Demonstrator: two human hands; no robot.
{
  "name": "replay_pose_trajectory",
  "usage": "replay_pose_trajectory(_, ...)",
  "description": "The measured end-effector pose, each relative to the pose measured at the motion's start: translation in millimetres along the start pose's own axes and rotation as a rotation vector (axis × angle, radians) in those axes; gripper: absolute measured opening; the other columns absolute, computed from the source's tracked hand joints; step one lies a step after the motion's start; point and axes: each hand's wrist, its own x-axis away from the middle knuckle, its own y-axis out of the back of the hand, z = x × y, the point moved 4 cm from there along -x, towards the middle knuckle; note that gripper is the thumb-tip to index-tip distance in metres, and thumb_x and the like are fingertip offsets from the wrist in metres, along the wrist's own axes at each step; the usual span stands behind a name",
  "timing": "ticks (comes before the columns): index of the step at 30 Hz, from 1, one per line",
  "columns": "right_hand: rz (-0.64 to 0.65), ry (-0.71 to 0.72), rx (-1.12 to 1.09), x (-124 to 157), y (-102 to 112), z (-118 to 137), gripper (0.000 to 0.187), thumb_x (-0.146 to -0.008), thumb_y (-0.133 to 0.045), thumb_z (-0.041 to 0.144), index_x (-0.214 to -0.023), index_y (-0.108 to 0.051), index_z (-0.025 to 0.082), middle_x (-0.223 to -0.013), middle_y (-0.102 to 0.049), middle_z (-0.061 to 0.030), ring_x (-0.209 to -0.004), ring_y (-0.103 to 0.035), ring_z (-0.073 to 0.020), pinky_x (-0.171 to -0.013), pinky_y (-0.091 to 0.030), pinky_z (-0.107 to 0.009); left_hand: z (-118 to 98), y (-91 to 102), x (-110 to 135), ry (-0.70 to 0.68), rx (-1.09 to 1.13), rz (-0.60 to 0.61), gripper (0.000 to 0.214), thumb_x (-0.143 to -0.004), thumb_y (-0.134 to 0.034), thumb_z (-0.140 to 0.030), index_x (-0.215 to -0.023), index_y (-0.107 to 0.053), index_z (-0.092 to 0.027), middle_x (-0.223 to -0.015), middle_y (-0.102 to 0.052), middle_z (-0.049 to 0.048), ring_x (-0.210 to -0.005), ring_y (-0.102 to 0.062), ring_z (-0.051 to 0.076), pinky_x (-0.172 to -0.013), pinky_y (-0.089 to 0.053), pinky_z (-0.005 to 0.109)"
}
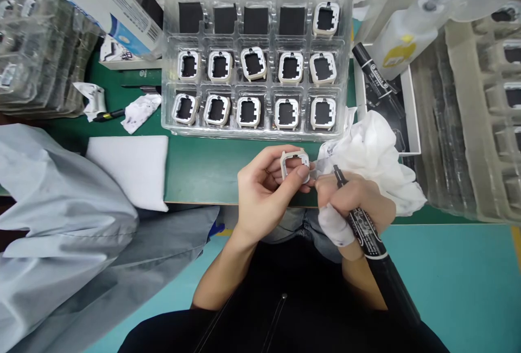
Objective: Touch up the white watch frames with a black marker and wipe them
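Note:
My left hand (268, 190) pinches a small white watch-case frame (286, 164) between thumb and fingers, just in front of the clear plastic tray (254, 135). Close beside it, my right hand (358, 198) is closed around a black marker pen (368, 233), whose tip points up and away from me. White wrapping covers part of a right-hand finger, and a bit of white cloth seems to lie by its fingertips; whether they grip it I cannot tell. Rows of similar white frames (248, 111) sit in the tray, while several far pockets show only black pads (255, 20).
A crumpled white cloth (382, 152) lies right of my hands. Behind it are a white box (414, 120) of markers and a pump bottle (407, 33). Stacked trays (472, 125) stand right, more (36, 55) left. A white foam pad (128, 168) lies beside a person's grey sleeve (61, 206).

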Motion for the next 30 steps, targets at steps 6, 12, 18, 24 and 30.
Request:
replay_pose_trajectory(6, 0.034, 0.108, -0.032, -3.3, 1.6, 0.9, 0.041, -0.105, -0.076, 0.035, -0.079, -0.045, 0.028, -0.063, -0.041, 0.0075, -0.049, -0.035, -0.0121, -0.054, -0.029, -0.037, 1.0, 1.1, -0.5, -0.019, 0.021, 0.019, 0.028, -0.096, -0.097, -0.036, -0.114, -0.08, -0.022, -0.096, -0.091, 0.0032, -0.069, -0.084, 0.016, -0.065, -0.072, 0.026)
replay_pose_trajectory(12, -0.076, 0.057, 0.149, -9.3, 4.9, -0.6, 0.051, -0.095, -0.09, 0.026, -0.075, -0.044, 0.027, -0.064, -0.041, 0.009, -0.051, -0.037, -0.0109, -0.051, -0.034, -0.034, 1.3, 2.0, 0.1, -0.093, -0.015, 0.032, 0.026, -0.099, -0.094, -0.035, -0.116, -0.081, -0.02, -0.099, -0.091, 0.005, -0.075, -0.086, 0.017, -0.071, -0.073, 0.026)
replay_pose_trajectory(18, -0.203, -0.019, 0.295, -11.6, 10.9, 0.9, 0.053, -0.096, -0.092, 0.031, -0.07, -0.046, 0.024, -0.064, -0.045, 0.0085, -0.055, -0.038, -0.0092, -0.052, -0.034, -0.029, 5.5, 5.8, 5.7, -0.134, -0.12, 0.063, 0.024, -0.105, -0.088, -0.036, -0.123, -0.082, -0.021, -0.108, -0.091, 0.0077, -0.079, -0.084, 0.017, -0.075, -0.071, 0.028)
replay_pose_trajectory(24, -0.227, 0.024, 0.388, -14.6, 12.0, -0.2, 0.055, -0.098, -0.089, 0.034, -0.066, -0.046, 0.023, -0.062, -0.04, 0.0089, -0.054, -0.034, -0.0078, -0.05, -0.03, -0.028, 7.9, 11.7, 10.1, -0.182, -0.202, 0.054, 0.024, -0.105, -0.088, -0.032, -0.127, -0.085, -0.023, -0.11, -0.089, 0.0056, -0.075, -0.077, 0.013, -0.07, -0.066, 0.024)
replay_pose_trajectory(30, -0.186, 0.005, 0.381, -15.5, 11.4, 0.3, 0.053, -0.1, -0.087, 0.034, -0.069, -0.045, 0.023, -0.064, -0.039, 0.0092, -0.057, -0.032, -0.0074, -0.051, -0.027, -0.027, 6.7, 8.9, 9.8, -0.206, -0.239, 0.044, 0.022, -0.108, -0.084, -0.032, -0.128, -0.084, -0.022, -0.119, -0.09, 0.0085, -0.092, -0.084, 0.018, -0.078, -0.068, 0.027)
